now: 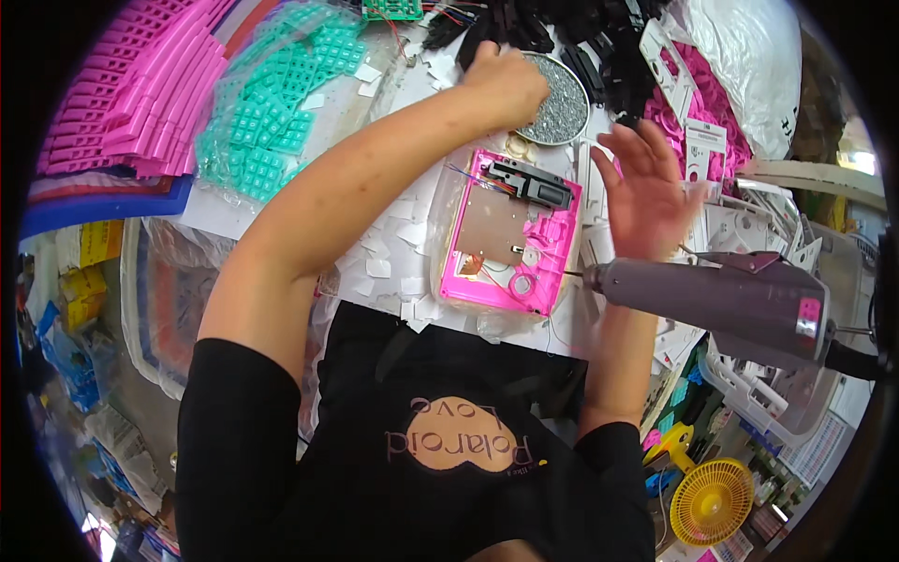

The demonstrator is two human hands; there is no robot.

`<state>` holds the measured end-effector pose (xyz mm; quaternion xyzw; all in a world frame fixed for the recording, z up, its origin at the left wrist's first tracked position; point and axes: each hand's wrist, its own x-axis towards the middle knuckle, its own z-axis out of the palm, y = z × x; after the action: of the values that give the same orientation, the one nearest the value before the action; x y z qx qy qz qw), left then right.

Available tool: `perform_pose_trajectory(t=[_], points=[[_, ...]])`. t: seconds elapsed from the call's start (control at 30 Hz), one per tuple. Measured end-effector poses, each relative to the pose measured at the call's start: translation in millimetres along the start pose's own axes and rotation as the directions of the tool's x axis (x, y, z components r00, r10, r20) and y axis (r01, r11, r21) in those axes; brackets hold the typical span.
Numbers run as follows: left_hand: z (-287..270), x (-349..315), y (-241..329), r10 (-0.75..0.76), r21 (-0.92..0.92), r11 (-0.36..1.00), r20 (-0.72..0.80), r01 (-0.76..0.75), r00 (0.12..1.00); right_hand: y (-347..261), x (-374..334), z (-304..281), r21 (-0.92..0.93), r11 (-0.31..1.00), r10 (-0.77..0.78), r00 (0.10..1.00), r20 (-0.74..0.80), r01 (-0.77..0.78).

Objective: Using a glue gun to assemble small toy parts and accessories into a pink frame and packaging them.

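Note:
My left hand (508,86) reaches across to the far side of the table, its fingers curled in beside a round dish of small silvery screws (565,105) and a heap of black plastic parts (524,28); what it holds, if anything, is hidden. My right hand (646,187) is raised with fingers spread and nothing in it, slightly blurred. Between my arms lies an open pink plastic housing (560,245) with a brown board (493,225), thin wires and a black module (529,184) across its far end. A grey electric screwdriver (712,298) hangs over my right forearm, its tip near the housing's right edge.
Pink slatted parts (154,103) are stacked at the far left, next to bagged turquoise keypads (267,140). White paper scraps (378,268) litter the table. White and pink plastic parts (704,150) pile up at right, by a clear bin (796,412) and a yellow fan (712,501).

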<state>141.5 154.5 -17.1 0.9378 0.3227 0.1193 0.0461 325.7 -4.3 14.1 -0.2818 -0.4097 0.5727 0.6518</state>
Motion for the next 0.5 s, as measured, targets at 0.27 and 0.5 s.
perform_pose_trajectory(t=[0.27, 0.5], points=[[2.5, 12.2, 7.3, -0.014, 0.04, 0.999, 0.017, 0.013, 1.0, -62.8, 24.9, 83.1, -0.164, 0.959, -0.096, 0.809, 0.58, 0.231], [-32.1, -41.1, 40.9, 0.136, -0.299, 0.927, -0.29, -0.225, 0.947, -45.6, 11.1, 83.3, -0.402, 0.889, -0.251, 0.968, -0.031, 0.218]])
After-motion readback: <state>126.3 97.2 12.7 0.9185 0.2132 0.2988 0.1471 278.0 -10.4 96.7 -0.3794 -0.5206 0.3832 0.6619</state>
